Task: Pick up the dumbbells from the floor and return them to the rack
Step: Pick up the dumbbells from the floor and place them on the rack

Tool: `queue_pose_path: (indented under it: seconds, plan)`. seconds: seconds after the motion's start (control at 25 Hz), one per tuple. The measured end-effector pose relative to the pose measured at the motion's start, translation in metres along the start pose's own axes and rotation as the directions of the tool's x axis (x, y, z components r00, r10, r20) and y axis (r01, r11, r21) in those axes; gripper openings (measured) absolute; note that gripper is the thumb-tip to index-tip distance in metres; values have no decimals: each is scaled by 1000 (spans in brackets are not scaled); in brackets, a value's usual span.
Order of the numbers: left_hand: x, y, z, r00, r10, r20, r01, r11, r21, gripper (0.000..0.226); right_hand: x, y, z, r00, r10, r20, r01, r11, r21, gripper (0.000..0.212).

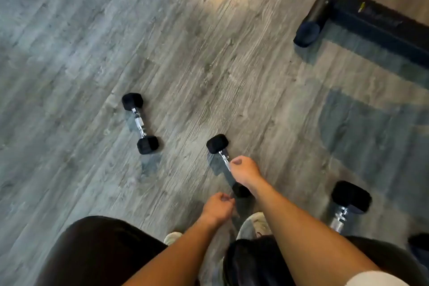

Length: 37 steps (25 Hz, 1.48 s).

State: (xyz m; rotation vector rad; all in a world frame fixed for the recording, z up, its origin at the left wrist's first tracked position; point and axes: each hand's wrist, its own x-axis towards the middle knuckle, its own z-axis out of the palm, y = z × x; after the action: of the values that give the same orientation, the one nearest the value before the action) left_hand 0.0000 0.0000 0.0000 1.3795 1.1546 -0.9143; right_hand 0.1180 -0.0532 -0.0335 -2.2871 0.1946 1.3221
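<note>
Three black hex dumbbells with chrome handles lie on the grey wood-look floor (92,53). My right hand (245,170) grips the handle of the middle dumbbell (217,143); its near head shows just below my wrist. My left hand (218,206) hangs beside that near head with loosely curled fingers and holds nothing. A second small dumbbell (140,123) lies alone to the left. A larger dumbbell (350,197) lies at the right, its near end hidden behind my right arm and leg. No rack shelf is in view.
A black metal equipment frame (371,21) with a round foot stands on the floor at the top right. My legs in dark clothing and my light shoes (253,225) fill the bottom of the view.
</note>
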Motion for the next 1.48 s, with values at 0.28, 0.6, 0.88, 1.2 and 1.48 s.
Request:
queue_pose_path:
  seconds: [0.28, 0.6, 0.88, 1.2, 1.48]
  plan:
    - [124, -42, 34, 995, 40, 92, -21, 978, -206, 40, 109, 39, 85, 1000, 21, -5, -22, 990, -138, 32]
    - [-78, -2, 43, 960, 97, 262, 6, 930, -366, 46, -69, 8, -12, 997, 66, 28, -67, 997, 47, 13]
    - [-359, 61, -6, 934, 195, 301, -187, 981, -55, 41, -353, -46, -156, 978, 198, -60, -115, 763, 636, 16]
    - [-593, 107, -4, 808, 301, 507, -543, 716, 440, 54, -622, 13, -245, 940, 340, -28, 15, 42, 999, 22]
    - [-663, 67, 133, 688, 358, 632, -717, 474, 512, 39, -720, 166, -260, 913, 398, -94, 211, -260, 942, 23]
